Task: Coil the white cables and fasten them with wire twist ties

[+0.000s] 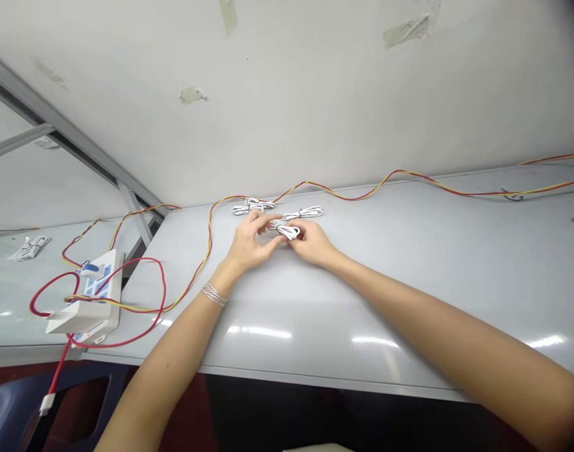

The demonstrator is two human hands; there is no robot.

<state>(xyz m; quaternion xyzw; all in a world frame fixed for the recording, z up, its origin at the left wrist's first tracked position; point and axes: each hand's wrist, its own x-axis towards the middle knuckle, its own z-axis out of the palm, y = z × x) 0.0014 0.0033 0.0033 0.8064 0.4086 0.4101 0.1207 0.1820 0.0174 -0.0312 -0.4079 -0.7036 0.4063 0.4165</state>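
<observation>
A small coiled white cable (pixel 287 232), with a dark tie around its middle, is held just above the grey table. My right hand (pixel 312 242) grips its right end between thumb and fingers. At its left end is my left hand (pixel 253 242), thumb below and index finger above, with the fingertips at the coil. Right behind my hands lies another tied white cable (pixel 304 213). Further left, more coiled white cable (pixel 253 206) rests on the table behind my left hand; whether it is one coil or two is hard to tell.
Red and yellow wires (pixel 362 198) run along the back of the grey table (pixel 409 245). On the left sits a white power strip (pixel 103 282) with plugs and a looped red cable (pixel 162 282). Another white coil (pixel 30 248) lies far left. A blue chair (pixel 70 389) stands below.
</observation>
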